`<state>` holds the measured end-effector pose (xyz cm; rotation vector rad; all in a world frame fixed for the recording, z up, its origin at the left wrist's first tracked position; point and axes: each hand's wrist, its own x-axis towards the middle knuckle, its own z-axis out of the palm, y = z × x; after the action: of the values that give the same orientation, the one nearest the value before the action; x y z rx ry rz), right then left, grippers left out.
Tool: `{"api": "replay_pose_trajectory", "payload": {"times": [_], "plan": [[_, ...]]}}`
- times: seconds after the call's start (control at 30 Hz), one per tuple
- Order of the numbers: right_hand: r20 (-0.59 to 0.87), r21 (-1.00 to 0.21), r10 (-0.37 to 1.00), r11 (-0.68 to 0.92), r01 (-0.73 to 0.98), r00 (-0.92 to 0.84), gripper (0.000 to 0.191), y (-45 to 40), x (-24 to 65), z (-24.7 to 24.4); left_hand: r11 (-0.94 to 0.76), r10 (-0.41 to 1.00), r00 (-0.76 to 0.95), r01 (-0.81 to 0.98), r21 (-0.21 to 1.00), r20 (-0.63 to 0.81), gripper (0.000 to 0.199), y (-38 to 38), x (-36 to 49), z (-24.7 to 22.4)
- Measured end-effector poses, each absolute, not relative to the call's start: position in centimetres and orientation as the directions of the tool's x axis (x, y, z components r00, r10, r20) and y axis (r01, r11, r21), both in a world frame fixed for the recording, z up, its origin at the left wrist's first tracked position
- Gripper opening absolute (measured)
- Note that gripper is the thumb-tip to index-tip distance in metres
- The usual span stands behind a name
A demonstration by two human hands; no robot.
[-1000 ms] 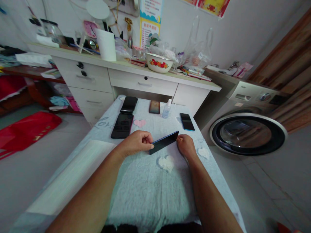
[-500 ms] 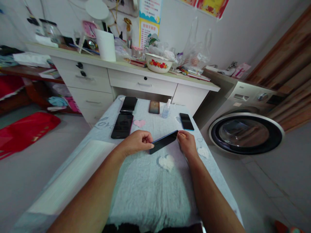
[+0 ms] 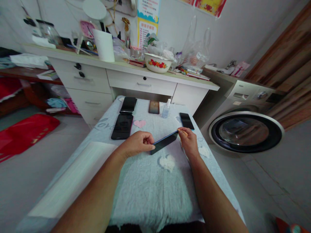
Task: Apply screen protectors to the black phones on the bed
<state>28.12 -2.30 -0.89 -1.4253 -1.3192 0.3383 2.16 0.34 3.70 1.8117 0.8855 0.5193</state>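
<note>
A dark smartphone (image 3: 165, 143) is held at a slant above the cloth-covered table, its black screen towards me and its right end higher. My left hand (image 3: 141, 142) is closed on its lower left end, thumb in front. My right hand (image 3: 188, 140) is pinched at the upper right corner; a small orange-yellow patch shows by these fingertips, too small to make out. Beyond my right hand lies another phone (image 3: 186, 121) with a blue edge. Left of the held phone lies a pink-edged phone (image 3: 122, 127), and behind that a black phone (image 3: 128, 105).
A clear spray bottle (image 3: 166, 109) stands near the table's far end beside a small brownish rectangular item (image 3: 154, 106). A pale strip (image 3: 75, 178) lies along the left side. Behind is a white cabinet (image 3: 143, 79) with a flowered bowl (image 3: 158, 63); a washing machine (image 3: 245, 131) stands right.
My right hand has shifted slightly at the phone's corner, and the orange-yellow patch by its fingertips shows more clearly. The phone stays in nearly the same place and tilt.
</note>
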Motion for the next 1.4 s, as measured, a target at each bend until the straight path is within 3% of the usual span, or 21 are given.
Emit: {"api": "replay_pose_trajectory", "payload": {"times": [0.27, 0.5, 1.4], "plan": [[0.621, -0.623, 0.755, 0.313, 0.717, 0.210, 0.017, -3.0, 27.4, 0.5, -0.223, 0.777, 0.628, 0.347, 0.911, -0.049, 0.016, 0.3, 2.3, 3.8], [0.640, -0.517, 0.763, 0.343, 0.785, 0.088, 0.019, -3.9, 25.8, 1.2, -0.230, 0.778, 0.626, 0.363, 0.903, -0.053, 0.015, 0.2, 2.3, 3.8], [0.582, -0.448, 0.804, 0.441, 0.778, -0.121, 0.023, -5.8, 21.7, 1.8, -0.218, 0.750, 0.659, 0.336, 0.916, -0.063, 0.016, 0.5, 2.1, 3.3]]}}
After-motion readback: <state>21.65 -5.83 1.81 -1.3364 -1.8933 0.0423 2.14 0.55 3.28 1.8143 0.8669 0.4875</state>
